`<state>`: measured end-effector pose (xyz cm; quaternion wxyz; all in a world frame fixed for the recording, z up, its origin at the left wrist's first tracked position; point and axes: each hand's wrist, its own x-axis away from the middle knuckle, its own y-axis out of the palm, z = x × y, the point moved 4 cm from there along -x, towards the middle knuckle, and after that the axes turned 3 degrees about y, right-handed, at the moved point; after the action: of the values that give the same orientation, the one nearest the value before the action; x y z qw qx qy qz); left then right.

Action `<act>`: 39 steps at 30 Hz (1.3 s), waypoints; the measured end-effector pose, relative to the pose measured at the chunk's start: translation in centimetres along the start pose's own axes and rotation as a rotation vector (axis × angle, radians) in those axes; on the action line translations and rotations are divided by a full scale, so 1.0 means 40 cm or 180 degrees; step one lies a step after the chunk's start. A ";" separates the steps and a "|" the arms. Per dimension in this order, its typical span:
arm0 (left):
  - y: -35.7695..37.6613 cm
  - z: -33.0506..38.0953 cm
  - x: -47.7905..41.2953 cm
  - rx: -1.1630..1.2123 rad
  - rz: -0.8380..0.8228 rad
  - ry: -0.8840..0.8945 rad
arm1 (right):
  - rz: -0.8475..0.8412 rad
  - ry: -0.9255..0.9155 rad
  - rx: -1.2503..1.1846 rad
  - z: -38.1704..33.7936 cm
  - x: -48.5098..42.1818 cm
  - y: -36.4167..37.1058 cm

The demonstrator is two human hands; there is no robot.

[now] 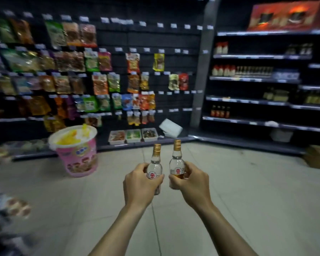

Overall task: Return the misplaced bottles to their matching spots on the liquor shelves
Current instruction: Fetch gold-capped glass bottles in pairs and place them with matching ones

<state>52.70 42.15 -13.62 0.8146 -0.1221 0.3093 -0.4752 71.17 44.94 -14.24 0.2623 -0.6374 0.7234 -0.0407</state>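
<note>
Far left: snack wall (72,71), with hanging packets that are blurred. On the floor (229,182) before it stands a pink tub (76,156). Next come three trays (133,135) at the wall's foot and a white box (171,127), tilted, near the pillar (201,71). Right of the pillar are the shelves (248,101), with rows of bottles, well apart from the hands. A carton (318,157) sits on the floor at far right. Only bare floor lies between hands and shelves.

Left hand (139,183) grips the left bottle (155,163) — fingers curled round its lower body, thumb under the label, neck and gold cap upright above. Right hand (192,182) grips the right bottle (176,163) likewise. The bottles are held in mid-air just beside each other — a gap between.
</note>
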 end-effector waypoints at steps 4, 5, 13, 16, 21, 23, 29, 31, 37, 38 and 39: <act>0.300 0.017 -0.111 0.0114 -0.0331 -0.0064 | 0.0198 0.0321 0.0237 0.206 -0.180 -0.096; 0.371 0.023 -0.141 0.0140 -0.0412 -0.0109 | 0.0229 0.0433 0.0268 0.261 -0.223 -0.116; 0.839 0.094 -0.333 0.0020 -0.0974 -0.0047 | 0.0371 0.1076 0.0444 0.585 -0.500 -0.263; 0.976 0.112 -0.383 -0.0066 -0.1149 -0.0068 | 0.0436 0.1304 0.0346 0.687 -0.587 -0.307; 1.213 0.135 -0.493 -0.0155 -0.1274 -0.0142 | 0.0463 0.1529 0.0342 0.866 -0.750 -0.382; 1.323 0.149 -0.546 -0.0221 -0.1299 -0.0148 | 0.0412 0.1564 0.0359 0.940 -0.836 -0.420; 1.676 0.242 -0.725 -0.0305 -0.1273 -0.0243 | 0.0302 0.1507 0.0384 1.153 -1.163 -0.563; 1.780 0.290 -0.793 -0.0305 -0.1256 -0.0251 | 0.0281 0.1474 0.0395 1.205 -1.278 -0.621; 2.062 0.422 -0.991 -0.0207 -0.1228 -0.0246 | 0.0308 0.1482 0.0496 1.352 -1.590 -0.774; 2.110 0.436 -1.022 -0.0206 -0.1241 -0.0251 | 0.0303 0.1482 0.0526 1.381 -1.639 -0.793; 2.159 0.447 -1.054 -0.0214 -0.1249 -0.0250 | 0.0294 0.1485 0.0543 1.413 -1.690 -0.810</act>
<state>109.09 121.04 -25.91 0.7132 -0.2257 0.2633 -0.6091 128.10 118.32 -27.92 0.1426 -0.5525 0.7867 -0.2356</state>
